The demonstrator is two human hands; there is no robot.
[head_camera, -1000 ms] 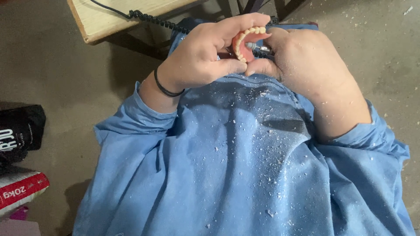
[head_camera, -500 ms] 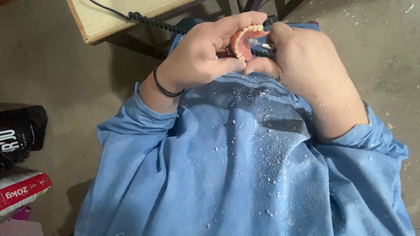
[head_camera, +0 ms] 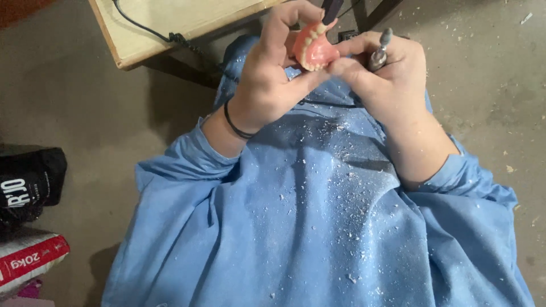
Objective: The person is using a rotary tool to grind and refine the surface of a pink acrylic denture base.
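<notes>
A pink denture with a row of white teeth is pinched between the thumb and fingers of my left hand, held up over my lap. My right hand grips a slim metal rotary handpiece, its tip pointing up beside the denture, and its thumb touches the denture's edge. A black band circles my left wrist. White shavings are scattered over my blue gown.
A light wooden bench top with a black coiled cable lies ahead at the upper left. A black bag and a white and red sack sit on the concrete floor at the left. Chips dot the floor at the right.
Both hands have turned the denture so its pink base shows more. The handpiece tip has come off the denture and now points upward beside it.
</notes>
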